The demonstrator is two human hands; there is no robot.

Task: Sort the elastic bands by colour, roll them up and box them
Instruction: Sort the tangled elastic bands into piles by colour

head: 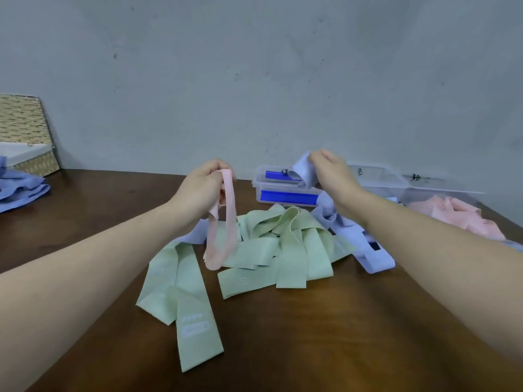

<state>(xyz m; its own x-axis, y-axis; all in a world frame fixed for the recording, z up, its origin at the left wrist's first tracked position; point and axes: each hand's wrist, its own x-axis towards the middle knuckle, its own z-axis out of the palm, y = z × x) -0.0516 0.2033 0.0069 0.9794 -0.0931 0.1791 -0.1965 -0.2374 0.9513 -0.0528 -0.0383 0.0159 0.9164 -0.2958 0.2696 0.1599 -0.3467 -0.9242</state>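
While the far left edge of the dark brown wooden bench point(85, 199) carries a woven straw basket point(25, 131) and a heap of blue cloth point(19, 190), the sorting itself looks only partly done. The left hand point(201, 185) has its fingers curled round a pale pink elastic band point(223, 222), which hangs as a loop down to the pile. Under it lies a tangle of flat pale green elastic bands point(268, 250), none rolled, by the look of it. Behind stand stacked clear plastic boxes with blue clips point(285, 190). The right hand point(331, 171) pinches a lavender-blue elastic band point(302, 168) lifted near those boxes, with more lavender-blue bands point(370, 250) trailing on the bench below. Furthest right, a clear plastic tub point(441, 190) already holds loose pink bands point(458, 216). Judging by this, pink is partly gathered; green and lavender remain to separate, roll and box.
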